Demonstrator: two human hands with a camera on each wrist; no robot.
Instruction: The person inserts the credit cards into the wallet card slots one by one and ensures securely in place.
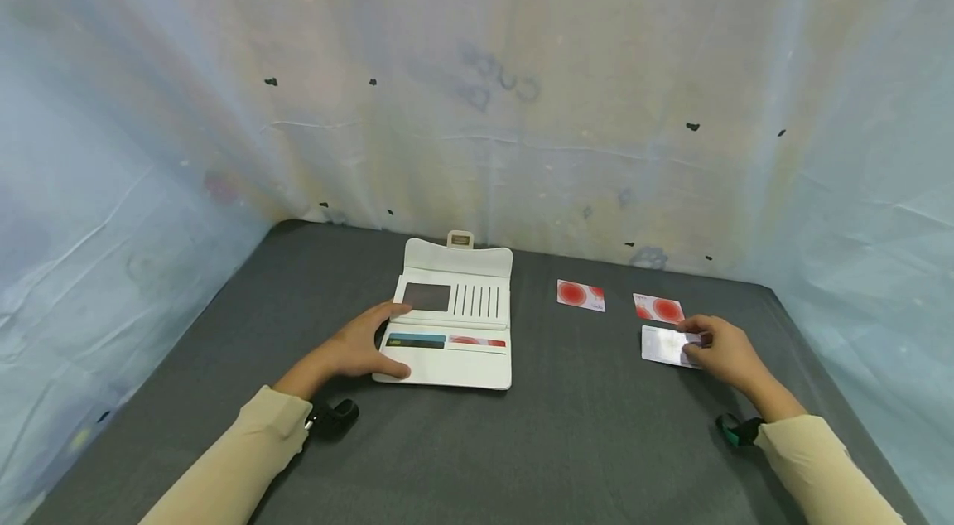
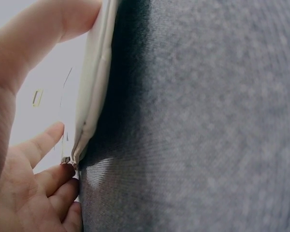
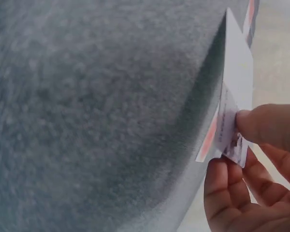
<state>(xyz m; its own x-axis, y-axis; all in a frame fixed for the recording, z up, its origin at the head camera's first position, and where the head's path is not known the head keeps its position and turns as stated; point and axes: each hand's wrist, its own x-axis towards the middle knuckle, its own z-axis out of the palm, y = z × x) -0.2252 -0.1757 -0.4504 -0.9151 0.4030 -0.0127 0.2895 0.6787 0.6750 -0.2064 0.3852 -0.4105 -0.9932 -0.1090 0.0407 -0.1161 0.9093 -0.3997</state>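
Head view, as I log it: one pale card [image 1: 660, 342], right side of the table, pinched between thumb and fingers of the right hand [image 1: 720, 351]. One white wallet [image 1: 458, 376], left of centre, lying unfolded, two coloured strips in its near pockets. Left hand [image 1: 358, 343]: spread wide, thumb and forefinger resting on the wallet's left side. Two red-and-white cards, left [image 1: 580, 296] and right [image 1: 659, 308], flat beyond the pale one. Forearms: cream sleeves [image 1: 249, 442], entering from the near corners, cut off there. Surface: dark grey cloth [image 1: 566, 442]. Room: pale mottled sheeting [image 1: 551, 36], three sides. Obscured to me: the pale card's glaring face, its right end behind fingers; the wallet's interior, washed out in the left wrist view.
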